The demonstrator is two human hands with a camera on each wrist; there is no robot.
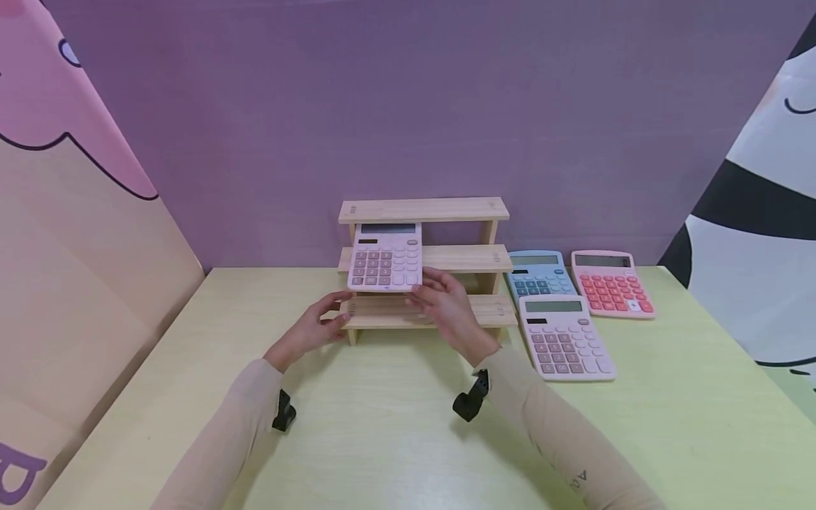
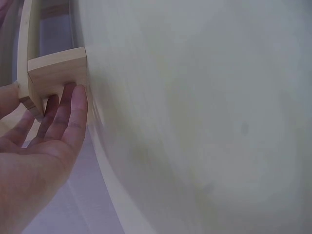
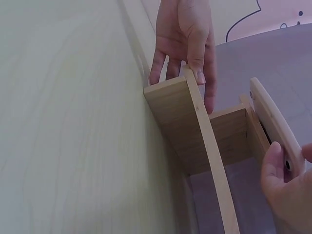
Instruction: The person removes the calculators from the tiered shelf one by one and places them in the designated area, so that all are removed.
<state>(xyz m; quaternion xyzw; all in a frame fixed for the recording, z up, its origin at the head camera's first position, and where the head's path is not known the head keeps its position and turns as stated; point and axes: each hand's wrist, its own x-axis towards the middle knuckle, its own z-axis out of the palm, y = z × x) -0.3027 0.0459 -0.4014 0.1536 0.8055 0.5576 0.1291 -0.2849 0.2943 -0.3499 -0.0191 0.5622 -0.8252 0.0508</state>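
Observation:
A pink calculator (image 1: 385, 258) leans on the left part of the middle tier of a three-tier wooden shelf (image 1: 421, 312). My right hand (image 1: 451, 312) pinches its lower right corner; in the right wrist view the thumb is at the edge of the calculator (image 3: 277, 124). My left hand (image 1: 311, 327) holds the left end of the lowest tier. In the left wrist view the left hand (image 2: 44, 161) has its fingers against the leg below the board, with the thumb at the board's edge.
Right of the shelf lie a blue calculator (image 1: 542, 273), a pink calculator with red-pink keys (image 1: 612, 283) and a pale pink calculator (image 1: 566, 340), which overlaps the blue one. A purple backdrop (image 1: 421, 106) stands behind the table (image 1: 370, 425).

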